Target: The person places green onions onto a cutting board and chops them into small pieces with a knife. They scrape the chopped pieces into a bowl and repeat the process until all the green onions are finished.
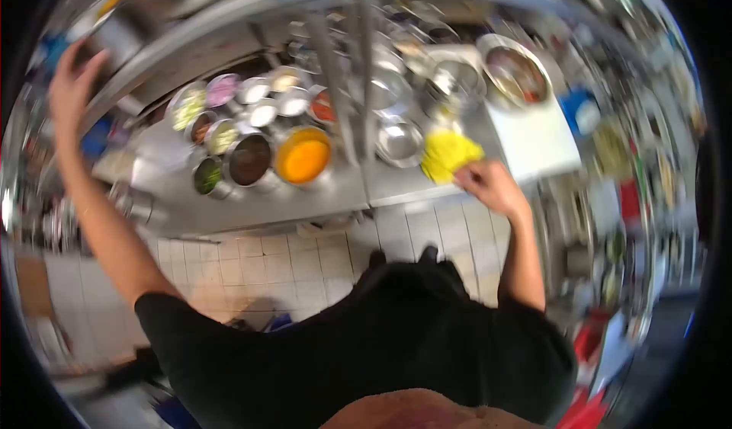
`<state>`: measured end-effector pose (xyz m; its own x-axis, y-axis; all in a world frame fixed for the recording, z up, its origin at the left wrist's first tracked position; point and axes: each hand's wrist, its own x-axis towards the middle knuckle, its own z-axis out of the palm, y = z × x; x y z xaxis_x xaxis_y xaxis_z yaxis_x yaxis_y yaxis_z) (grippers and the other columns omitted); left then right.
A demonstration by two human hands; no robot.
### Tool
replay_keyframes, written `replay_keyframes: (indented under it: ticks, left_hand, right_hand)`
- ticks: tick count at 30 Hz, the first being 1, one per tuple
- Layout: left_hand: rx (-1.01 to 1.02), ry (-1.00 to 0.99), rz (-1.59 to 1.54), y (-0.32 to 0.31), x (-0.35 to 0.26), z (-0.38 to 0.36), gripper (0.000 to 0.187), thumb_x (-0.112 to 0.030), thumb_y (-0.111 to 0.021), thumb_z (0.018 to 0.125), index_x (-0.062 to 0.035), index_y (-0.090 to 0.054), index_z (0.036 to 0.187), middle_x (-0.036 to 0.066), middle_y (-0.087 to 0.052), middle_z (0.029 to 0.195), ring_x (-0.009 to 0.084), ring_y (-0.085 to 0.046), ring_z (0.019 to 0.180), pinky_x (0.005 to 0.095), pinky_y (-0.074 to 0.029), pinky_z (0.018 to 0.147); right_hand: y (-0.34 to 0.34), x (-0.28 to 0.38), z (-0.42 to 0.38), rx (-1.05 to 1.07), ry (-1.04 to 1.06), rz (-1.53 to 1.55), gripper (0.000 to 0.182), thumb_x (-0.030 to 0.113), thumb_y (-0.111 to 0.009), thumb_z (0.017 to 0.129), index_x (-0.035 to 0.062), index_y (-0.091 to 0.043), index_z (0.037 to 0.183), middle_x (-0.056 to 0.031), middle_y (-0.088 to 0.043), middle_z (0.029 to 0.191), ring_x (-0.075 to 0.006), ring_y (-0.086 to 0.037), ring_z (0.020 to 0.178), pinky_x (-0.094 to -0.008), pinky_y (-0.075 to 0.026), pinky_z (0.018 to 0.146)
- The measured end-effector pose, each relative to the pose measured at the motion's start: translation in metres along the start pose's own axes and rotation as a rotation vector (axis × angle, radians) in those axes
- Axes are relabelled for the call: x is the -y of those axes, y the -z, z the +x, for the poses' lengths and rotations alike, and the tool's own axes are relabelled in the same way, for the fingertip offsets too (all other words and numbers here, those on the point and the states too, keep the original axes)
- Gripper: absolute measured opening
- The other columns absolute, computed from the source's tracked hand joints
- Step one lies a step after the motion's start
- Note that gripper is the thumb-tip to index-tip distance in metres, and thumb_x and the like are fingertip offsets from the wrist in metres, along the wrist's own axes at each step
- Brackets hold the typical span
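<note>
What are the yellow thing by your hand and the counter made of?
The yellow thing looks like soft cloth, because it lies crumpled with folded, uneven edges; blur hides any weave. The counter seems to be smooth metal, maybe steel, because it's gray with a dull shine.

busy cooking kitchen, long shiny metal counter (282, 209), many round metal bowls of chopped food (221, 137), big pot of something orange (303, 160), white cutting board (536, 141), metal shelf (229, 14) up above, pale square floor tiles (305, 265) down below
</note>
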<state>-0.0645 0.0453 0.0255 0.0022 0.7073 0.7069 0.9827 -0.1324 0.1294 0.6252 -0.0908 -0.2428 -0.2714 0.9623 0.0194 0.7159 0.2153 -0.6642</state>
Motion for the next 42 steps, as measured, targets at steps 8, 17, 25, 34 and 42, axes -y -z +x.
replay_keyframes:
  ticks: [8,17,25,34,42]
  left_hand:
    - [-0.124,-0.191,-0.005,0.027,0.028,-0.029,0.055,-0.043,-0.060,0.106,-0.0080,-0.061,0.147,0.013,-0.058,0.151,0.0239,-0.058,0.135,0.0364,-0.046,0.111]
    - [0.566,0.317,-1.277,-0.201,-0.341,-0.308,0.039,-0.022,-0.057,0.102,0.0001,-0.061,0.133,0.013,-0.070,0.113,0.0231,-0.068,0.101,0.0373,-0.054,0.091]
    - [1.906,-0.299,-1.057,-0.282,-0.695,-0.527,0.050,-0.019,-0.072,0.098,0.0007,-0.061,0.143,0.011,-0.069,0.133,0.0172,-0.065,0.118,0.0314,-0.050,0.103]
    - [1.994,-0.966,0.222,-0.373,-0.718,-0.643,0.033,-0.022,-0.065,0.100,-0.0053,-0.070,0.128,0.010,-0.075,0.107,0.0245,-0.073,0.097,0.0387,-0.059,0.083]
    - [2.102,-1.138,0.472,-0.415,-0.819,-0.741,0.034,-0.030,-0.061,0.099,-0.0047,-0.073,0.117,0.019,-0.073,0.110,0.0338,-0.071,0.104,0.0459,-0.056,0.088]
  right_hand:
    - [-0.059,-0.097,-0.122,0.013,-0.232,0.146,0.024,0.023,-0.078,0.088,0.0053,-0.076,0.104,-0.0139,-0.078,0.097,-0.0338,-0.074,0.093,-0.0443,-0.057,0.083]
    - [-0.114,-0.206,-0.384,0.072,-0.824,0.117,0.041,0.032,-0.082,0.085,0.0091,-0.075,0.118,-0.0162,-0.076,0.115,-0.0370,-0.070,0.112,-0.0471,-0.056,0.094]
    - [-0.103,-0.211,-0.608,-0.275,-1.193,0.181,0.050,0.032,-0.079,0.087,0.0060,-0.070,0.129,-0.0198,-0.076,0.114,-0.0377,-0.070,0.113,-0.0466,-0.054,0.098]
    - [-0.119,-0.199,-0.799,-0.614,-1.381,0.484,0.046,0.030,-0.081,0.089,0.0026,-0.072,0.125,-0.0136,-0.075,0.101,-0.0280,-0.071,0.097,-0.0395,-0.055,0.089]
    - [-0.168,-0.261,-0.940,-1.210,-1.574,0.854,0.043,0.026,-0.077,0.093,-0.0008,-0.070,0.125,-0.0127,-0.076,0.096,-0.0219,-0.072,0.083,-0.0383,-0.057,0.078]
